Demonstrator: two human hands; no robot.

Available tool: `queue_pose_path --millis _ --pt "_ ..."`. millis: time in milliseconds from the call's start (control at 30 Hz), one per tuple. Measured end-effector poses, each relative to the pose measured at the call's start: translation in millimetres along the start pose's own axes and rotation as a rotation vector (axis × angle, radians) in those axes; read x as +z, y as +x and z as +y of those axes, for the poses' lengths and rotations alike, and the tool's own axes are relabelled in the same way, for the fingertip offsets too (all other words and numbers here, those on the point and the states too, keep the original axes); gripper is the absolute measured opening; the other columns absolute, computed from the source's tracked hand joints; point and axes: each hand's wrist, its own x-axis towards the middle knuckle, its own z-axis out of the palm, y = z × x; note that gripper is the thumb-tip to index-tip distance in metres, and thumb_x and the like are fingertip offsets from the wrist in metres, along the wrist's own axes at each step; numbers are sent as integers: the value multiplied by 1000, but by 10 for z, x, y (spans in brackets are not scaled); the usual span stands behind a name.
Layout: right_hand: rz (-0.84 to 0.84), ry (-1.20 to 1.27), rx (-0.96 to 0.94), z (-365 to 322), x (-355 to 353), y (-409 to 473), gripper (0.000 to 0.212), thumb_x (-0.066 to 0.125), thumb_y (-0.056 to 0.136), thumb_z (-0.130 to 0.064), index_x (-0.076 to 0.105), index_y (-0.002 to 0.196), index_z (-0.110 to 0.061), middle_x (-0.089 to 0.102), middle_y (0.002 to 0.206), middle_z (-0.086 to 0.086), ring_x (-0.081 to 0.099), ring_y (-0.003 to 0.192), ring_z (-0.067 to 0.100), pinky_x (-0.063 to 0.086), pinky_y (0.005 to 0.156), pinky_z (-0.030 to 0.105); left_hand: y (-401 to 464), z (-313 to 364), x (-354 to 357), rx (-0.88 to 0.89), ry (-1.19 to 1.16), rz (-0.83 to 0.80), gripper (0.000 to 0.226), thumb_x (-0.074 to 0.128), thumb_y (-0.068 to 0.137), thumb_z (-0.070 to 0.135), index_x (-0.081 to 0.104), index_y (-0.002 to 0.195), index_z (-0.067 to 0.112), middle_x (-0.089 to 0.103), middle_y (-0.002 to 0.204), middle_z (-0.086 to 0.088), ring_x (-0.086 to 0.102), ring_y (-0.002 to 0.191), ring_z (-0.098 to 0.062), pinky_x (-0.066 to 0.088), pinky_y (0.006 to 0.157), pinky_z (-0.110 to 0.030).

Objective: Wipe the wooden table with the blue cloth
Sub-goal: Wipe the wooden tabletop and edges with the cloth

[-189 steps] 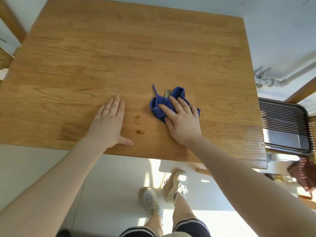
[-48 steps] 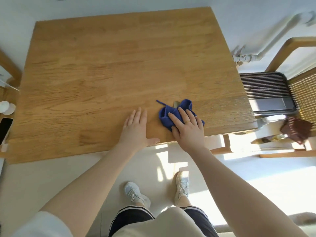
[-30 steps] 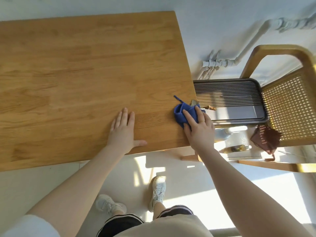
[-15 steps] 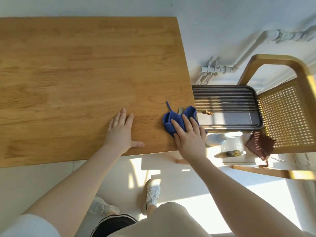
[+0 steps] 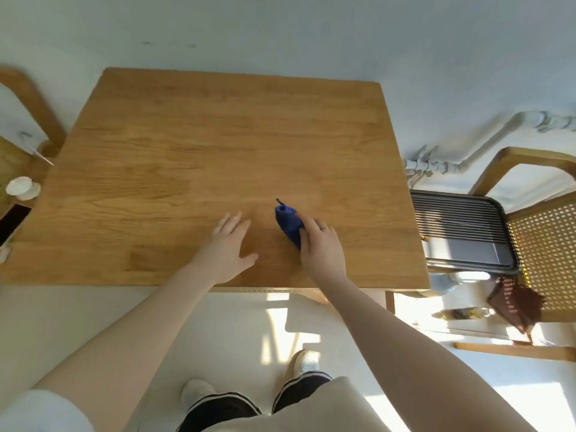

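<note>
right now the left hand (image 5: 229, 248) lies flat on the wooden table (image 5: 193, 145), palm down, fingers straight and together, thumb spread toward the near edge, holding nothing. just beside it to the right, the right hand (image 5: 321, 244) rests on the blue cloth (image 5: 288, 222), which sits bunched on the tabletop in the near right part of the surface; the fingers lie over the cloth's right side and press it down, though whether they curl round it is hard to tell. a thin strand of the cloth sticks out at its far end. the two hands are near each other but apart, with bare wood between them. to the right of the table stands a chair with a woven cane back (image 5: 548, 244), and a dark ribbed tray (image 5: 458, 232) lies on its seat, just beside the table's right edge. a dark red cloth (image 5: 514, 302) hangs below the tray. off the table's left edge a small white round object (image 5: 19, 186) sits on another wooden surface.
</note>
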Motion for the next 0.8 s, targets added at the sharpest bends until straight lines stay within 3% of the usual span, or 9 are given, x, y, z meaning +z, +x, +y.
queue_pose_path --millis 133,267,400,567,800 --pt "-10 137 -71 -703 428 73 34 34 95 -18 54 123 -14 61 106 11 51 91 32 42 75 38 -298 -814 -302 -95 32 -22 74 50 91 44 12 150 20 1 159 1 -6 145 -20 9 118 -44" --pt "-52 238 -96 -1496 945 187 32 35 97 -16 53 124 -17 61 108 8 51 95 30 43 81 42 -651 -1719 -690 -186 -63 39 72 52 91 41 14 150 20 2 158 -1 4 145 -26 14 118 -41" --pt "-40 377 -86 -2066 1286 288 38 31 97 -21 47 130 -27 62 107 6 54 88 27 44 72 36 -911 -2469 -990 -259 -127 112 72 56 90 38 20 148 17 8 158 -3 14 144 -25 22 116 -39" --pt "-7 472 -34 -2415 1518 504 33 41 97 -20 49 128 -25 61 114 -5 55 101 14 44 82 30 -905 -3060 -1260 -244 -178 188 72 57 90 32 19 148 14 10 158 -1 17 143 -18 19 114 -32" --pt "-65 463 0 -2865 2055 1154 30 44 96 -23 48 126 -24 56 99 -12 55 92 12 43 73 27 -402 -3663 -1540 -184 -212 175 70 57 89 33 22 148 18 12 157 2 19 142 -20 22 115 -36"
